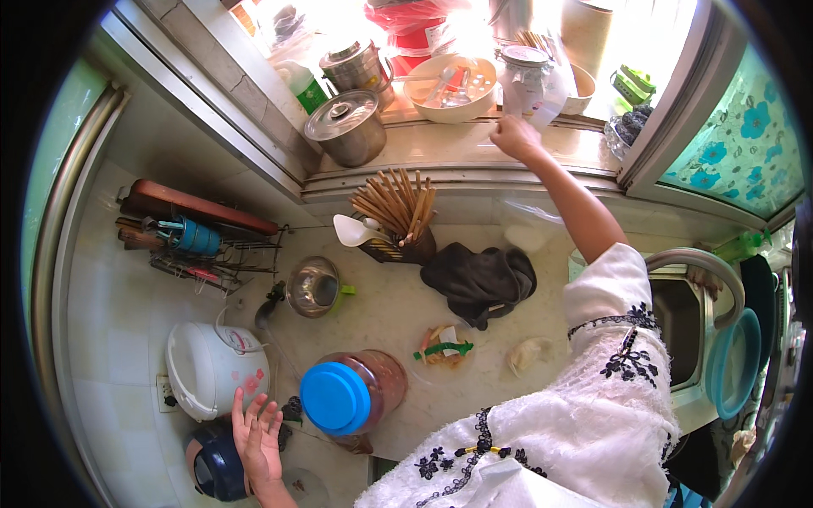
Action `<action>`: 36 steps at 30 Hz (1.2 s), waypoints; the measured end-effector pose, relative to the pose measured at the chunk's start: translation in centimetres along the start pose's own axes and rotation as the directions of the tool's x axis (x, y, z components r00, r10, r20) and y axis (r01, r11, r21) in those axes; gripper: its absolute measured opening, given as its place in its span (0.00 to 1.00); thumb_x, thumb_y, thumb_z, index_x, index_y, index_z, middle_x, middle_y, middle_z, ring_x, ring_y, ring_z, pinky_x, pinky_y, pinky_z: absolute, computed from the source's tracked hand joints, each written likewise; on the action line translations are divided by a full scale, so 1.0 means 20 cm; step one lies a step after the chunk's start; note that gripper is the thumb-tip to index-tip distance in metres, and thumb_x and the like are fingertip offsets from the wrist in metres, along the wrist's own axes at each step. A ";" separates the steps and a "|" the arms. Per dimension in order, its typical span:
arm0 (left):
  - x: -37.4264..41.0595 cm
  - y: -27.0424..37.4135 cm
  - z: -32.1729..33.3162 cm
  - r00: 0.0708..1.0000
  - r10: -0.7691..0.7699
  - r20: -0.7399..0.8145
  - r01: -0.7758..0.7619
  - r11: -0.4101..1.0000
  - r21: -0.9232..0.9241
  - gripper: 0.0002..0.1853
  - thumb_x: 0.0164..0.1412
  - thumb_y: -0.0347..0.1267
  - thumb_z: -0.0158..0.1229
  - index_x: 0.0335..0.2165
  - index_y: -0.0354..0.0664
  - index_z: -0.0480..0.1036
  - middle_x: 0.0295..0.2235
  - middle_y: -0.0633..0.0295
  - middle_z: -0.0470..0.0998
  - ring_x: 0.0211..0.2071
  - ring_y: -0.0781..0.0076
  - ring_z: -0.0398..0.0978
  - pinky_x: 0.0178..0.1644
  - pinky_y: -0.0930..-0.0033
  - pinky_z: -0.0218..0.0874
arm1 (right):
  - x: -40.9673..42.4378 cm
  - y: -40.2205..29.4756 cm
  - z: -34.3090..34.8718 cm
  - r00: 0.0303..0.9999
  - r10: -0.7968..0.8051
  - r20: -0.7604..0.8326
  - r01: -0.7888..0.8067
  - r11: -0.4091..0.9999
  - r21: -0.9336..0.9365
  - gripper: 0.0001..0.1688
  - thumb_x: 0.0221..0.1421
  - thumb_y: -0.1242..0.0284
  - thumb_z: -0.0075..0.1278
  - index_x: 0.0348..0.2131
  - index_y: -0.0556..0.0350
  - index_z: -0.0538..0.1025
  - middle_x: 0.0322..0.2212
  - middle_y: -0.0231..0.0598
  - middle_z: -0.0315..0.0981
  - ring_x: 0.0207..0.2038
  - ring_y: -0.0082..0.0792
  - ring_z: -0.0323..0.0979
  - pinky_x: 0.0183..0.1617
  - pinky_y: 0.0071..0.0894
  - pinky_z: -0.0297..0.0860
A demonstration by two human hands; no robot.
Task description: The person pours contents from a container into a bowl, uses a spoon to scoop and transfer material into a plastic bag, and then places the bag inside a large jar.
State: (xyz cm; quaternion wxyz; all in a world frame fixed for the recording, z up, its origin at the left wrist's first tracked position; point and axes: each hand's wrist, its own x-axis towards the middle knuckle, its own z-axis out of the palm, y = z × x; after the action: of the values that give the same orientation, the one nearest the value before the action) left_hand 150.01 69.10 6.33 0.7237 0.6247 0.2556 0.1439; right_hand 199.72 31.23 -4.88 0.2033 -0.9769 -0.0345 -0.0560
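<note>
My right hand reaches across the counter to the window sill. Its fingers are curled just in front of a clear lidded jar and some white plastic or paper; whether it grips either is hidden by the hand itself. At the lower left, my left hand is raised with fingers apart and holds nothing. Nearest to it are a white rice cooker with a flower print, a dark blue appliance and a large jar with a blue screw lid.
On the sill stand a lidded steel pot and a cream bowl of spoons. The counter holds a chopstick holder, a dark cloth, a steel cup and food scraps. A sink with a curved faucet lies right.
</note>
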 end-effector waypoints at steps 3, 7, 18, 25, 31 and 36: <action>-0.01 -0.01 -0.01 1.000 -0.002 0.006 0.002 1.000 0.006 0.38 0.51 0.35 0.56 0.57 0.42 0.46 0.46 0.57 0.64 0.43 0.70 0.67 0.47 0.70 0.60 | -0.07 0.13 -0.14 0.988 0.145 0.058 -0.139 0.985 -0.099 0.26 0.41 0.55 0.52 0.34 0.57 0.72 0.34 0.46 0.71 0.40 0.43 0.68 0.43 0.39 0.64; 0.00 -0.01 -0.01 0.999 0.004 0.047 -0.003 1.000 -0.015 0.38 0.51 0.35 0.56 0.56 0.42 0.46 0.45 0.58 0.65 0.42 0.71 0.67 0.47 0.69 0.60 | 0.07 0.30 -0.04 0.963 0.112 -0.246 -0.078 0.987 0.144 0.49 0.29 0.48 0.59 0.46 0.63 0.65 0.44 0.56 0.62 0.48 0.45 0.62 0.50 0.36 0.61; -0.06 -0.02 -0.06 1.000 -0.001 -0.027 -0.001 0.998 -0.066 0.41 0.49 0.35 0.59 0.56 0.41 0.46 0.43 0.55 0.65 0.42 0.67 0.68 0.46 0.67 0.61 | 0.16 0.09 0.04 0.878 0.367 -0.306 -0.147 0.817 0.558 0.38 0.24 0.60 0.64 0.34 0.69 0.72 0.33 0.53 0.72 0.37 0.45 0.71 0.41 0.35 0.67; -0.05 -0.07 -0.07 1.000 -0.013 -0.016 0.012 0.996 -0.087 0.40 0.51 0.34 0.57 0.56 0.39 0.45 0.43 0.54 0.66 0.42 0.67 0.68 0.47 0.67 0.61 | 0.00 -0.41 0.19 0.999 0.016 -0.051 0.022 0.751 0.660 0.26 0.30 0.65 0.61 0.29 0.69 0.74 0.26 0.47 0.74 0.28 0.34 0.71 0.34 0.30 0.67; -0.07 -0.03 -0.06 1.000 -0.019 -0.010 0.018 0.999 -0.038 0.38 0.51 0.33 0.56 0.56 0.41 0.45 0.43 0.56 0.66 0.42 0.69 0.68 0.47 0.67 0.61 | 0.20 -0.67 0.45 0.953 0.067 -0.297 0.133 0.787 0.603 0.41 0.24 0.57 0.64 0.36 0.67 0.71 0.35 0.52 0.70 0.38 0.43 0.70 0.42 0.37 0.65; -0.14 -0.10 -0.14 0.993 -0.048 -0.106 0.044 0.998 -0.039 0.37 0.52 0.34 0.55 0.57 0.42 0.45 0.43 0.57 0.66 0.42 0.69 0.68 0.47 0.67 0.61 | 0.24 -0.82 0.55 0.933 0.053 -0.357 0.177 0.794 0.581 0.46 0.26 0.57 0.62 0.45 0.60 0.65 0.43 0.54 0.63 0.45 0.49 0.63 0.48 0.38 0.62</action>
State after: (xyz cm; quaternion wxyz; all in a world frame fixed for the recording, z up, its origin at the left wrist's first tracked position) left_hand 145.85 69.62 4.56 0.7235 0.5966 0.3056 0.1650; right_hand 204.04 50.92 -7.87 0.5049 -0.8324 -0.0458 -0.2240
